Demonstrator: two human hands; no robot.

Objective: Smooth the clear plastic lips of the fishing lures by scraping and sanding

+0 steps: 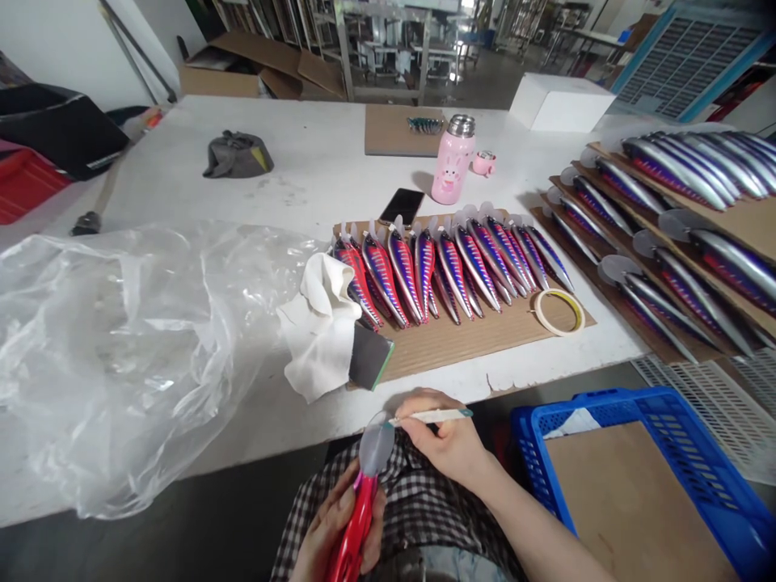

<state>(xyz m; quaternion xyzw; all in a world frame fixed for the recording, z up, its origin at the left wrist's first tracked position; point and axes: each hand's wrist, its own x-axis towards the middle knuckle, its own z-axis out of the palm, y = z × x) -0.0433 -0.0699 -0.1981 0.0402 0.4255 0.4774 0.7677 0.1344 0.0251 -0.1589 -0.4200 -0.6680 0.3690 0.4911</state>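
My left hand (331, 517) is wrapped round a red fishing lure (359, 517), whose clear rounded diving lip (377, 449) points away from me. In my right hand (442, 436) is a slim white pen-like tool (442, 415) with teal ends. Its tip meets the edge of the lip, as far as I can see. Several purple, red and silver fishing lures (452, 271) lie in a row on a cardboard sheet (436, 347) beyond my hands. A white cloth (324, 323) and a dark flat pad (369, 356) lie at the sheet's left end.
Clear plastic bagging (133, 347) covers the table's left side. A masking tape roll (558, 313), phone (402, 207) and pink bottle (453, 162) are on the table (315, 186). Stacked cardboard layers of lures (660, 242) stand right, above a blue crate (537, 469).
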